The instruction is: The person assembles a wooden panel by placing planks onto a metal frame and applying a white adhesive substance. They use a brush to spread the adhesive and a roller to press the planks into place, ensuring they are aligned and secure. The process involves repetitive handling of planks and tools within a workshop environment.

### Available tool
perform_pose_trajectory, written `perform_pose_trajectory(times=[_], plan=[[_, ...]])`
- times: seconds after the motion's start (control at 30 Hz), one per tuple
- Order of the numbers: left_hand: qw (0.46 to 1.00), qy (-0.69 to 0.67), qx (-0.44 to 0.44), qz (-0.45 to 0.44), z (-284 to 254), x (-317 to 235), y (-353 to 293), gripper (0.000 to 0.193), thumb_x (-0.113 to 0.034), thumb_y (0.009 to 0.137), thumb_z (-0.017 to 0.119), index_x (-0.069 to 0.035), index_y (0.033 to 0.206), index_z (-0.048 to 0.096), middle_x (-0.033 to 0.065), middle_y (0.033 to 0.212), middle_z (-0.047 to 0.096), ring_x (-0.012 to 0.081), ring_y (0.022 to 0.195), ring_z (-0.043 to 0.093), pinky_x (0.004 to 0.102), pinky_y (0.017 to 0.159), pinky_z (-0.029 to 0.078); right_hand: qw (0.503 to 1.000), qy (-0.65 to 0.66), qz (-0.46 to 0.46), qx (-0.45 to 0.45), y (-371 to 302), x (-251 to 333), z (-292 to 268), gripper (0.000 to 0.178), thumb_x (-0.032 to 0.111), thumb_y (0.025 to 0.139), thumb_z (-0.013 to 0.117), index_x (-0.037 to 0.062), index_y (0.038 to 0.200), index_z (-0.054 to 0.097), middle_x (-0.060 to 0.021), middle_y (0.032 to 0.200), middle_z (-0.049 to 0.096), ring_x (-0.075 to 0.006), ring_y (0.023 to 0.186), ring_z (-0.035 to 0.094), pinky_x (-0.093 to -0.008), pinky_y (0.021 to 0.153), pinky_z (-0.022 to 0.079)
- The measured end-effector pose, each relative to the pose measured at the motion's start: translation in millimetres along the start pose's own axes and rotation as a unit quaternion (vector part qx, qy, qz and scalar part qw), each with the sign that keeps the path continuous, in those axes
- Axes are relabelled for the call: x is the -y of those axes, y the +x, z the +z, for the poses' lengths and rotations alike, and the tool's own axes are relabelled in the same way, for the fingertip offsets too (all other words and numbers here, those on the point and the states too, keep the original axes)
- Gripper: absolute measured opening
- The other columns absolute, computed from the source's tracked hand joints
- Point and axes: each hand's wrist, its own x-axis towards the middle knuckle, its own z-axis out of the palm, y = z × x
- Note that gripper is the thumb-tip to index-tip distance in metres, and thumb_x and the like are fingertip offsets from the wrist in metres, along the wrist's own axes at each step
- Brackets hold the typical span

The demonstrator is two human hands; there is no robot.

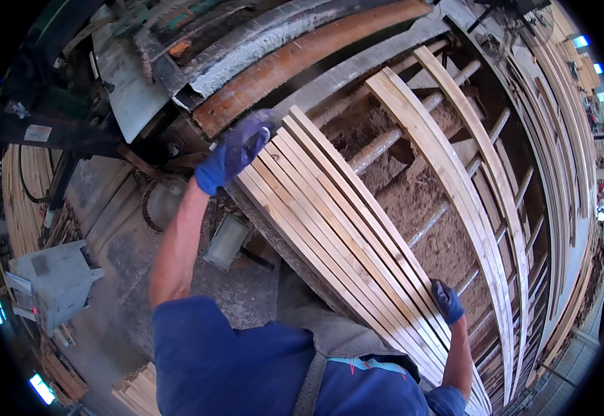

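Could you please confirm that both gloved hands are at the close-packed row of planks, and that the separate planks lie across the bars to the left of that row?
Not quite: the head view shows the separate planks lying across the bars to the right of the close-packed row of planks. The gloved left hand and right hand are indeed at that row.

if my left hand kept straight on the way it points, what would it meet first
Probably the brown beam, which lies just past your left hand, beyond the ends of the planks. Depth is unclear from this view, so the hand might pass above or below it.
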Motion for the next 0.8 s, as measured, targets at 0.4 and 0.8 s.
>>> perform_pose_trajectory(times=[0.4,0.8], plan=[[0.920,-0.295,0.112,-0.231,10.5,38.8,20.5,0.062,-0.043,0.106,0.034,0.003,0.147,0.036,0.0110,0.148,0.045,0.0199,0.136,0.041,0.0299,0.116,0.027,0.977,0.090,-0.022,0.194,87.3,-12.6,28.7,0.052,0.043,0.104,0.045,-0.0020,0.124,0.062,-0.0076,0.113,0.069,-0.0146,0.099,0.062,-0.0334,0.092,0.049],[0.959,-0.133,0.147,-0.203,15.0,19.3,10.4,0.051,-0.040,0.104,0.047,0.002,0.130,0.057,0.0140,0.129,0.060,0.0201,0.121,0.054,0.0326,0.105,0.041,0.966,-0.024,-0.168,0.195,63.8,-59.1,10.7,0.037,0.023,0.105,0.042,0.0019,0.133,0.054,-0.0135,0.113,0.068,-0.0252,0.101,0.066,-0.0331,0.092,0.050]])
